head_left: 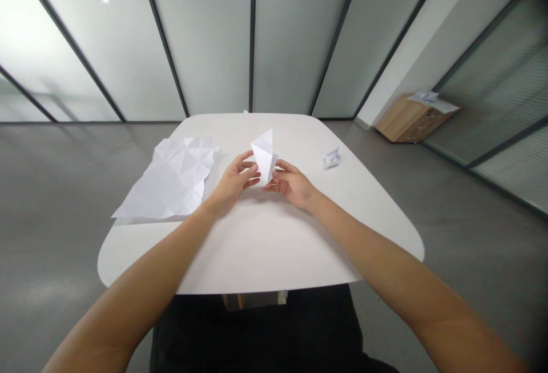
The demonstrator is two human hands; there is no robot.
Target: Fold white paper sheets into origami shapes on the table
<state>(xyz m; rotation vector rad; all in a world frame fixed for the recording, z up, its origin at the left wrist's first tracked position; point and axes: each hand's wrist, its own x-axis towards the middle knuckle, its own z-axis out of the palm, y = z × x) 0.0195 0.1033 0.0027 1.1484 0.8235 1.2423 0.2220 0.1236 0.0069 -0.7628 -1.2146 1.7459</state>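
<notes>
A folded white paper piece (264,153) stands pointed upward above the middle of the white table (265,247). My left hand (233,183) pinches its lower left side with thumb and fingers. My right hand (290,183) grips its lower right edge, fingers curled. Both hands hover just over the tabletop, close together, and the paper's bottom tip is hidden between them.
A stack of creased white sheets (171,179) lies on the table's left part, overhanging the edge. A small folded paper figure (331,157) sits at the right. A wooden cabinet (411,117) with papers stands by the far right wall. Glass partitions are behind.
</notes>
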